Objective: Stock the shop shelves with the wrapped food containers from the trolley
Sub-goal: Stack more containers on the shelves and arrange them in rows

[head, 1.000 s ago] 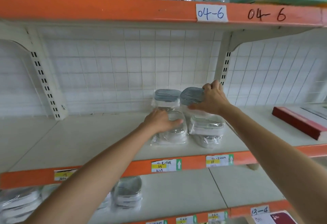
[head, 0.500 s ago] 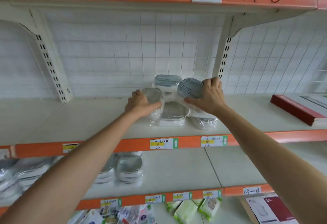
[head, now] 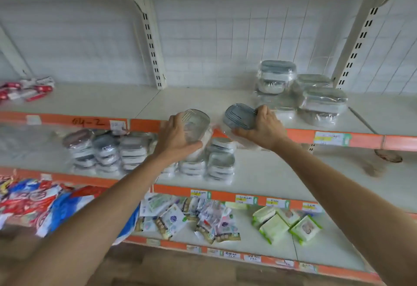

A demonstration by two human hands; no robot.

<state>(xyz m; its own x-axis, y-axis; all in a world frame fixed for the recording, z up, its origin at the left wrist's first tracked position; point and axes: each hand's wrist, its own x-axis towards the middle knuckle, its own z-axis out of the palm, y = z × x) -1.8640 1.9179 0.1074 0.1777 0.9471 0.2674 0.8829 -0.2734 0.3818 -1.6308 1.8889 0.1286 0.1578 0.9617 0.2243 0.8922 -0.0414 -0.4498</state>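
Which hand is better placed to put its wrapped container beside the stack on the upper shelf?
Probably the right hand: its grey-lidded container is already next to the stack; the left hand is farther.

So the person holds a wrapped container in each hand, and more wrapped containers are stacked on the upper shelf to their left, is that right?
Not quite. The head view shows the stacked containers on the upper shelf to the person's right, not left. The rest holds: left hand and right hand each hold a wrapped container.

Both hands have drawn back from the stack [head: 300, 96] to the shelf's [head: 203, 100] front edge, left hand [head: 178, 136] and right hand [head: 261, 127] each carrying a container.
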